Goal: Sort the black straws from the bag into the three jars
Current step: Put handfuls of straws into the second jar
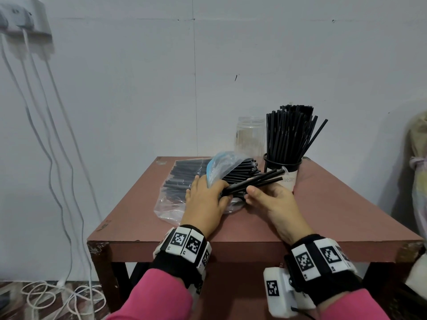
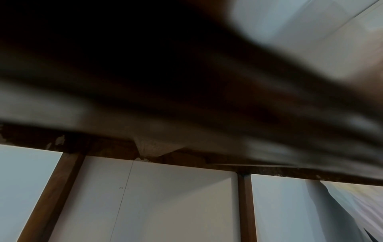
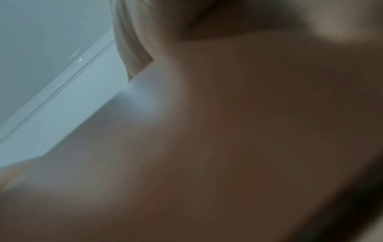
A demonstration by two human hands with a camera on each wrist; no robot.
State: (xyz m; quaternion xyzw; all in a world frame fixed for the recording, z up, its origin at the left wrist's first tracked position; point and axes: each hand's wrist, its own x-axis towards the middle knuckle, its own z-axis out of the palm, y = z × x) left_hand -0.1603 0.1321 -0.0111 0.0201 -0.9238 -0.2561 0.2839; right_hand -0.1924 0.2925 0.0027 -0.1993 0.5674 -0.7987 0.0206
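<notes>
Fingers of the right hand (image 1: 271,202) and left hand (image 1: 205,199) are curled round a small bundle of thin black plastic straws (image 1: 256,181) drawn from the clear plastic bag (image 1: 171,204), judged bound next for the straw-filled jar (image 1: 283,168) or the empty clear jar (image 1: 249,135), seen only from the head, both wrist views being blurred.

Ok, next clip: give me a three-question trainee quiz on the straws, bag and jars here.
1. True or false: the clear plastic jar at the back of the table holds straws.
2. Which hand rests on the clear plastic bag? A) left hand B) right hand
3. Fill in: the small bundle of black straws in the grip points toward the ____ jar.

Key: 1 false; 2 A; 3 straw-filled.
</notes>
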